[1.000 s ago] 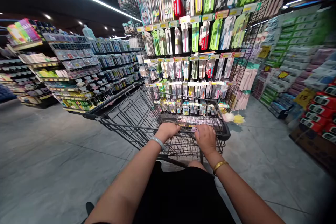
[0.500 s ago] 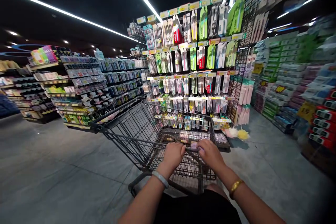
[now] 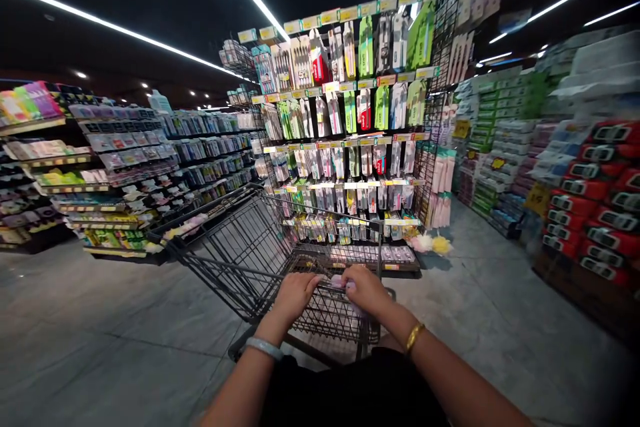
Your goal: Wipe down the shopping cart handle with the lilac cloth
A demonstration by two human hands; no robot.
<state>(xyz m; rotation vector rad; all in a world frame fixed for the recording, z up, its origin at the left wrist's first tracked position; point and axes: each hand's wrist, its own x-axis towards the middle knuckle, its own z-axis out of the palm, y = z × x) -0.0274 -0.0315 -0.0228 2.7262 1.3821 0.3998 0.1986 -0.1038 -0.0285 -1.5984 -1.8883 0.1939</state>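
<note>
Both my hands rest on the near bar of a dark wire shopping cart (image 3: pixel 233 268), which stands at an angle in front of me. My left hand (image 3: pixel 295 293), with a pale bangle at the wrist, has its fingers curled over the bar. A short way to the right, my right hand (image 3: pixel 367 290) is closed on the same bar; that wrist wears a gold bangle. Between the hands a small purple item (image 3: pixel 338 281) shows against my right fingers; I cannot tell its kind or whether it is held. The basket's wire bottom is partly visible.
Directly ahead stands a rack of packaged toothbrushes (image 3: pixel 345 113), close beyond the cart. Stocked shelves (image 3: pixel 120 153) line the left. On the right are stacked packs (image 3: pixel 505 140) and red boxes (image 3: pixel 575 207). Grey floor (image 3: pixel 125 320) extends around the cart.
The rack, the cart and my hands have shifted left in view. More red boxes show on the right, and the rack's position relative to the cart is nearly the same. My hands keep their grip.
</note>
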